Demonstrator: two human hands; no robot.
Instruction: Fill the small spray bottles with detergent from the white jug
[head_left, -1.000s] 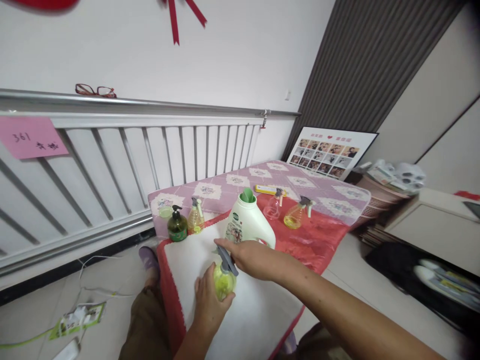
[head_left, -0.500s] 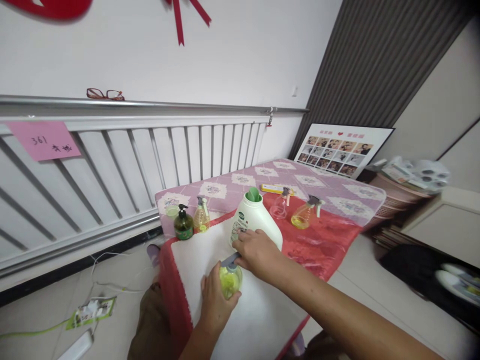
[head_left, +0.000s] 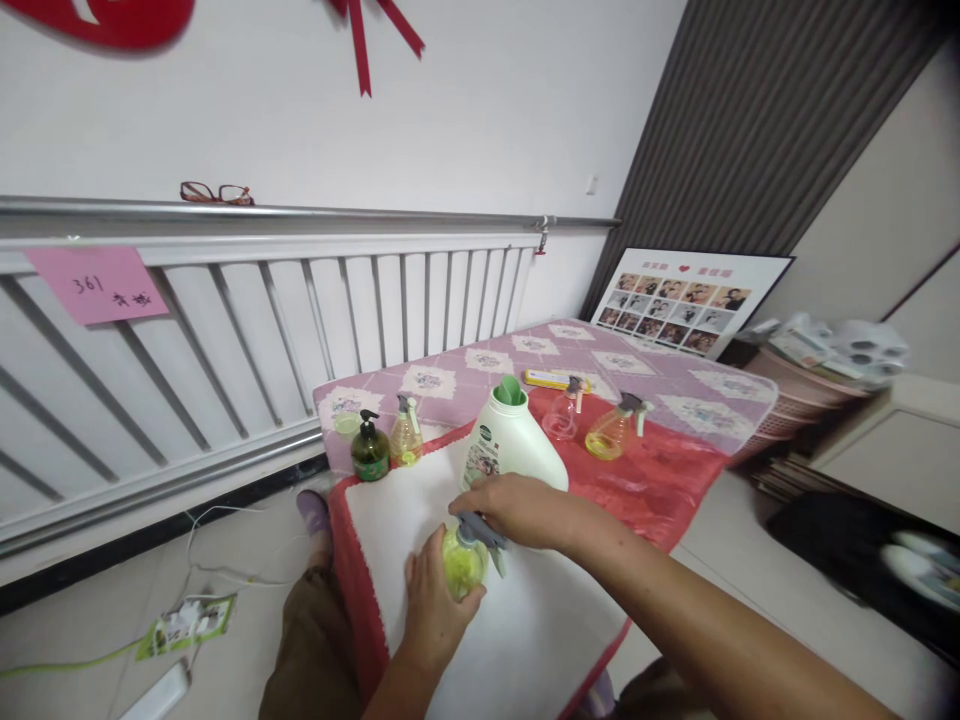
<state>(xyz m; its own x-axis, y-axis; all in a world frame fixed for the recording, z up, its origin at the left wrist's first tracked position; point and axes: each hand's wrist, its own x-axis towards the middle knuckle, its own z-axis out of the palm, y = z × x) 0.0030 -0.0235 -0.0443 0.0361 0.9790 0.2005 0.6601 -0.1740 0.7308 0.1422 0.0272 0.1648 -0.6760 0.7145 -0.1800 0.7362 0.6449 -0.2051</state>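
My left hand (head_left: 437, 600) is wrapped round the clear body of a spray bottle (head_left: 463, 568) holding yellow-green liquid. At its top, my right hand (head_left: 504, 508) grips the grey spray head (head_left: 480, 532), whose pale trigger points down to the right. Whether the head is fully seated on the neck I cannot tell. Just behind my hands stands a large white detergent jug (head_left: 525, 440) with a green cup or funnel (head_left: 509, 391) in its mouth. A white cloth (head_left: 525, 640) lies under my hands.
A green pump bottle (head_left: 370, 450) and a spray bottle (head_left: 406, 432) stand at the left. Two more spray bottles, one nearly colourless (head_left: 559, 418) and one with yellow liquid (head_left: 606, 438), stand on the red cloth (head_left: 652, 490). Behind them lies a yellow box (head_left: 556, 380). A radiator (head_left: 360, 310) lines the wall.
The grey spray head has turned in my right hand, its trigger now pointing down to the right. My left hand still holds the bottle.
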